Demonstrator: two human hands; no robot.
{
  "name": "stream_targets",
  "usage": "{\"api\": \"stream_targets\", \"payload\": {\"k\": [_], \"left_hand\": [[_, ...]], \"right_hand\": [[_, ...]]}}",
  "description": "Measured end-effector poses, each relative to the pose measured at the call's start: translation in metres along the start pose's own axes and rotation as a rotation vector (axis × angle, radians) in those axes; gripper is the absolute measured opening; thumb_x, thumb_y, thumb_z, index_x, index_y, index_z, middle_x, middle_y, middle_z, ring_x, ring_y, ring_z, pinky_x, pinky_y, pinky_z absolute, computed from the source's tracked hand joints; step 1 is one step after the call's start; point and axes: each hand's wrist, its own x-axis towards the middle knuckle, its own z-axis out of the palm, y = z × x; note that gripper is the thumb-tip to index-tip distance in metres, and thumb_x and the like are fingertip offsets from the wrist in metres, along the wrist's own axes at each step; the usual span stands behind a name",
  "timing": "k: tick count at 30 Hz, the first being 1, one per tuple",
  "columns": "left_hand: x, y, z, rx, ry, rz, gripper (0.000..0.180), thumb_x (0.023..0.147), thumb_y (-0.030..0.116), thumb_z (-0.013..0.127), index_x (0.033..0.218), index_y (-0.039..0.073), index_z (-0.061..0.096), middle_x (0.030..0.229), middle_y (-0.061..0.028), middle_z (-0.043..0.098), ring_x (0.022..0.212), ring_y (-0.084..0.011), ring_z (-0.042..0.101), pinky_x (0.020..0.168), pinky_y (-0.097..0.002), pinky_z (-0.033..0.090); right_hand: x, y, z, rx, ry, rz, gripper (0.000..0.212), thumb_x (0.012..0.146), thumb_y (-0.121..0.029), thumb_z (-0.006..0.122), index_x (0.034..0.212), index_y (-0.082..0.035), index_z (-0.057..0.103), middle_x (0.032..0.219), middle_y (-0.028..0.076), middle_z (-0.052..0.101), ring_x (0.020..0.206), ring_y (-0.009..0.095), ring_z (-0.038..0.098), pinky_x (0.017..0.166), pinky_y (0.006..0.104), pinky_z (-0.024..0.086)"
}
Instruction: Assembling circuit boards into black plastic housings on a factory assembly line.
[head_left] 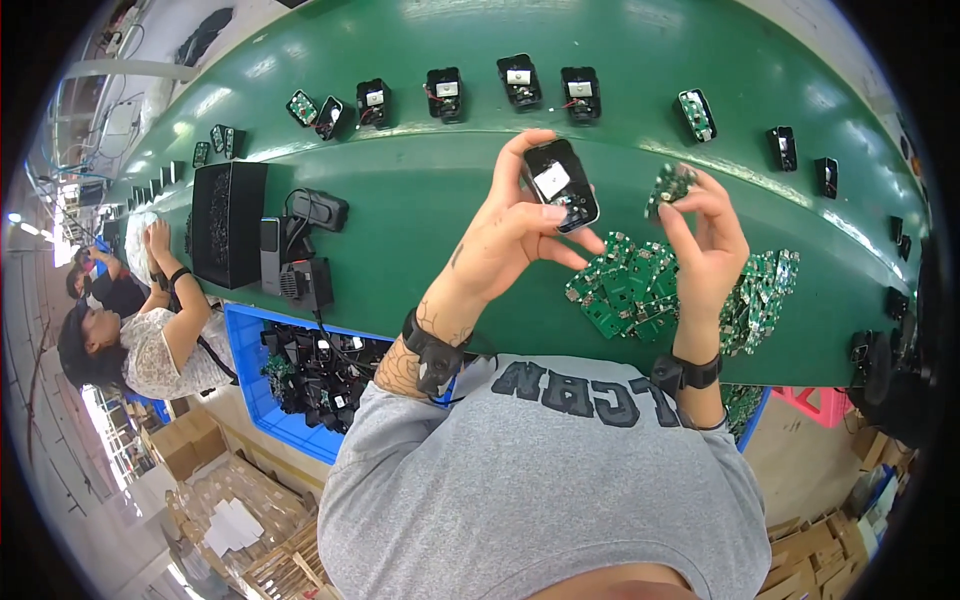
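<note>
My left hand [508, 222] is closed round a small black plastic housing [574, 188]; its open side faces up and a white piece shows inside. To the right, my right hand [708, 232] pinches a green circuit board [668, 186] between thumb and fingers, apart from the housing. Beneath and beside my right hand lies a heap of green circuit boards [630, 285] on the green table. Beyond my hands, several black housings [520, 82] stand in a row, some with red wires and a pale block inside. One housing [696, 116] at the right holds a green board.
At the left stand a black box of small dark parts [228, 225] and a corded black device [305, 284]. Below the table edge sits a blue crate [290, 430] full of black parts. A co-worker [150, 330] works further left. Cardboard boxes [235, 520] lie on the floor.
</note>
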Motion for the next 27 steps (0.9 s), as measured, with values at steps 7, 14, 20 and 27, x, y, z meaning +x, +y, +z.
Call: {"api": "stream_targets", "payload": {"k": [7, 14, 20, 27], "left_hand": [[-0.001, -0.01, 0.027, -0.176, 0.073, 0.047, 0.062, 0.094, 0.028, 0.044, 0.148, 0.019, 0.015, 0.129, -0.0146, 0.045, 0.109, -0.0324, 0.061, 0.089, -0.0437, 0.055], [0.001, -0.013, 0.037, -0.118, 0.082, 0.076, 0.055, 0.099, 0.023, 0.043, 0.148, 0.019, 0.016, 0.124, -0.0094, 0.046, 0.108, -0.0221, 0.059, 0.088, -0.0389, 0.055], [0.002, -0.009, 0.044, -0.12, 0.039, 0.023, 0.062, 0.091, 0.001, 0.046, 0.144, 0.017, 0.019, 0.111, -0.0156, 0.051, 0.083, -0.0292, 0.069, 0.076, -0.0383, 0.061], [0.005, -0.016, 0.034, 0.104, 0.148, 0.149, 0.065, 0.085, -0.001, 0.051, 0.143, 0.016, 0.026, 0.105, -0.0149, 0.054, 0.073, -0.0249, 0.066, 0.064, -0.0371, 0.061]], "right_hand": [[0.01, -0.034, 0.021, -0.526, -0.27, -0.692, 0.022, 0.071, -0.004, 0.07, 0.091, -0.015, 0.073, 0.097, 0.004, 0.06, 0.11, 0.027, 0.058, 0.108, 0.0593, 0.028], [0.009, -0.024, 0.028, -0.562, -0.241, -0.798, 0.03, 0.069, -0.003, 0.073, 0.096, -0.014, 0.076, 0.101, 0.007, 0.059, 0.111, 0.031, 0.056, 0.106, 0.0602, 0.031], [0.015, -0.022, 0.009, 0.126, -0.199, 0.037, 0.014, 0.085, 0.001, 0.066, 0.098, 0.005, 0.069, 0.11, 0.012, 0.06, 0.106, 0.02, 0.057, 0.091, 0.0322, 0.046], [0.021, -0.041, -0.023, 0.345, -0.164, 0.239, 0.038, 0.091, -0.004, 0.059, 0.129, 0.001, 0.052, 0.096, 0.014, 0.065, 0.064, 0.008, 0.057, 0.06, 0.0194, 0.048]]}}
